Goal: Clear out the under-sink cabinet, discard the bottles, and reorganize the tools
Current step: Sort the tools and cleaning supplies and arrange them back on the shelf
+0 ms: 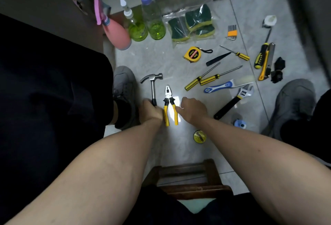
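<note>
A claw hammer lies on the tiled floor with its head pointing away from me, and my left hand is closed around its black handle. Right beside it lie yellow-handled pliers, jaws pointing away. My right hand rests by the pliers' right handle, fingers curled and touching it. At the back left stand a pink spray bottle and two clear bottles with green liquid. Screwdrivers, an adjustable wrench and a tape measure lie to the right.
A bag of green sponges, hex keys, a blue scraper, a utility knife and a tape roll lie around. My shoes flank the tools. A wooden stool is under me.
</note>
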